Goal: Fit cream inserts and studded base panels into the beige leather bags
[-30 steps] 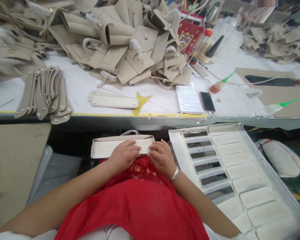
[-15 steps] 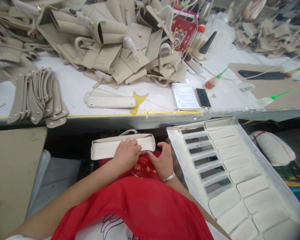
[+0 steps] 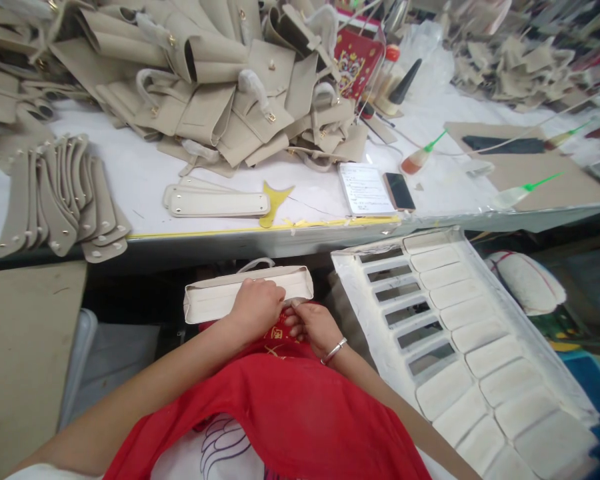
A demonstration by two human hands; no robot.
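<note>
A beige handbag (image 3: 211,301) lies in front of me over my red apron (image 3: 325,407), its pale rectangular base turned up toward me. Behind the far edge its handle (image 3: 257,265) shows as a thin loop. My left hand (image 3: 259,308) is closed over the near side of the bag, right of its middle, knuckles up. Close beside it, my right hand (image 3: 316,325) pinches the bag's near edge with thumb and fingertips. The fingertips of my left hand are hidden.
A rack (image 3: 485,333) of pale rounded pieces stands at right. On the table lie stacked beige straps (image 3: 63,200), pale strips (image 3: 217,203), a yellow template (image 3: 275,203), a notepad (image 3: 365,190), a phone (image 3: 399,191) and glue bottles (image 3: 423,153). Unfinished bags (image 3: 205,100) are heaped behind.
My right hand has gone from spread thumb and finger to a pinch at the bag's near edge, moving left toward my left hand. The left hand keeps its hold.
</note>
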